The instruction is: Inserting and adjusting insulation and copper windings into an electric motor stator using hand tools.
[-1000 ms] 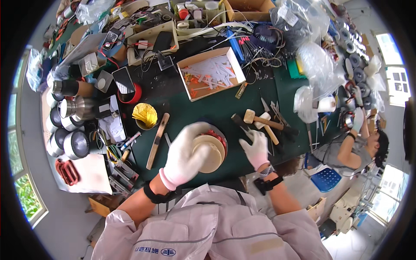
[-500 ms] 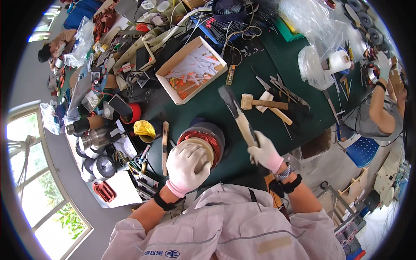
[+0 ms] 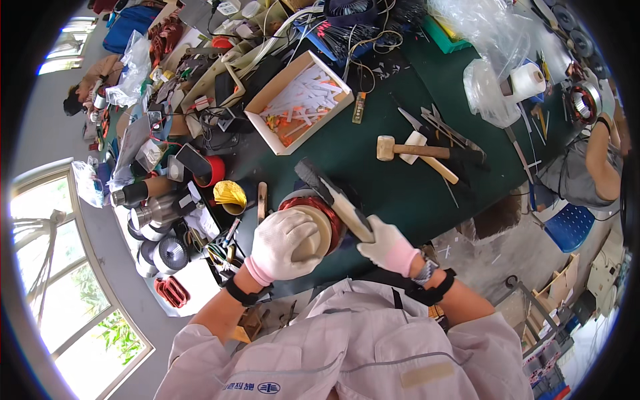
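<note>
A stator [image 3: 339,230] with red-brown copper windings stands on the green bench in front of me. On it sits a beige round block [image 3: 321,227]. My left hand [image 3: 283,245], in a white glove, is closed over this block, fingers across its top. My right hand [image 3: 387,247], also gloved, grips the near end of a flat wooden bar [image 3: 345,212] with a dark far end. The bar slants over the stator's right side; whether it touches the windings I cannot tell. A second wooden stick [image 3: 262,202] lies left of the stator, partly hidden.
A cardboard box [image 3: 273,137] of paper strips lies beyond the stator. To the right are a wooden mallet [image 3: 400,149], scissors [image 3: 412,120] and other tools. A yellow-lined cup [image 3: 231,196] stands left. At far right, a co-worker's arm [image 3: 599,157] reaches to another stator [image 3: 581,103].
My right hand has moved left and brought the bar down from the right to above the stator. My left hand stays on the block. The view has shifted slightly.
</note>
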Demonstrator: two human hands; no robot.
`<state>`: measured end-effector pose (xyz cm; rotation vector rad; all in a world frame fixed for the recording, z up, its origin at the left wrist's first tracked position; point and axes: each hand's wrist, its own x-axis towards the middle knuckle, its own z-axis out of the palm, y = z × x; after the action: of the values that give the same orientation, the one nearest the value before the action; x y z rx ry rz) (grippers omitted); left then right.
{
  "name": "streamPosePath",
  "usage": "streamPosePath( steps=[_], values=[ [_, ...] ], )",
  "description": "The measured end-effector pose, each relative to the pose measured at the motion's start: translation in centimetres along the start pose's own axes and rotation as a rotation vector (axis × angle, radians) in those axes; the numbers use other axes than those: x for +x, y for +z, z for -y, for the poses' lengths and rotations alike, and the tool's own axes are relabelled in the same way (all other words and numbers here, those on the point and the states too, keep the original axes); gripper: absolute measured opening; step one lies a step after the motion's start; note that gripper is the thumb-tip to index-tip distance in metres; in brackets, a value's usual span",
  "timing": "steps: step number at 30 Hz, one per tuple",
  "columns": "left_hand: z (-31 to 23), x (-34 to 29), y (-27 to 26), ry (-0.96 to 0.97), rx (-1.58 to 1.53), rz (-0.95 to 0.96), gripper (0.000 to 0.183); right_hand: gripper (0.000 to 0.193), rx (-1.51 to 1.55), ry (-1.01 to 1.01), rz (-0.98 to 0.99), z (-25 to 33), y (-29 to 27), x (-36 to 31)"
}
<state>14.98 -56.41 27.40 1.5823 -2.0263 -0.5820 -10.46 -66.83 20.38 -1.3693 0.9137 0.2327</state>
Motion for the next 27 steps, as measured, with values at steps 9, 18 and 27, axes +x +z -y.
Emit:
streamPosePath(
  steps=[9,18,27],
  values=[
    [-2.7,-1.7,0.6,-0.308,0.095,-0.144,0.059,0.039,-0.095,-0.025,-0.085,0.8,0.2,-0.6],
    [-1.8,-1.9,1.5,-0.083,0.11,-0.184,0.048,0.038,-0.114,-0.082,-0.104,0.8,0.1,-0.5],
    [-2.2,-1.8,-0.8,-0.066,0.087,0.086,0.068,0.036,0.138,0.117,-0.027,2.2,-0.2,-1.3]
  ],
)
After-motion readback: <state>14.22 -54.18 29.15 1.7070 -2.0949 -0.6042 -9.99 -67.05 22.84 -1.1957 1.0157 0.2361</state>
